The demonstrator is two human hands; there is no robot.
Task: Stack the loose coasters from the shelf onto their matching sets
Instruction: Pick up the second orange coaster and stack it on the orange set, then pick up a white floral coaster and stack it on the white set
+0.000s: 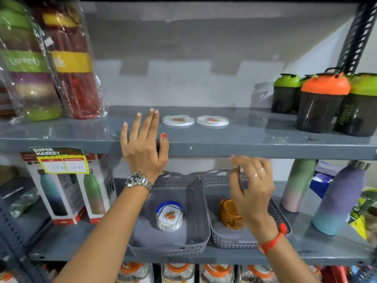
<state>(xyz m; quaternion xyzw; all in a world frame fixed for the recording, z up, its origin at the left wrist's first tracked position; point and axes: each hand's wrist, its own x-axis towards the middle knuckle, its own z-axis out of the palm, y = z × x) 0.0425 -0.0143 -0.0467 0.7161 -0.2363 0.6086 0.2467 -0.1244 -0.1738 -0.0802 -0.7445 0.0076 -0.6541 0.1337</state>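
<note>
Two loose round white coasters with an orange flower print lie side by side on the upper grey shelf, the left coaster [178, 120] and the right coaster [212, 120]. My left hand [143, 146] rests flat on that shelf's front edge, fingers spread, just left of them and holding nothing. On the lower shelf a white flower-print coaster set [169, 216] in a clear holder sits in the left grey basket [195, 201]. A brown coaster set [229, 214] sits in the right grey basket [279, 213]. My right hand [252, 187] hovers above the brown set, fingers loosely curled, blurred, empty.
Shaker bottles [322, 103] with green and orange lids stand at the upper shelf's right. Wrapped bottles [69, 62] fill its left. Pastel bottles [339, 197] stand right of the baskets, boxed bottles [67, 190] left. A price tag [61, 160] hangs from the shelf edge.
</note>
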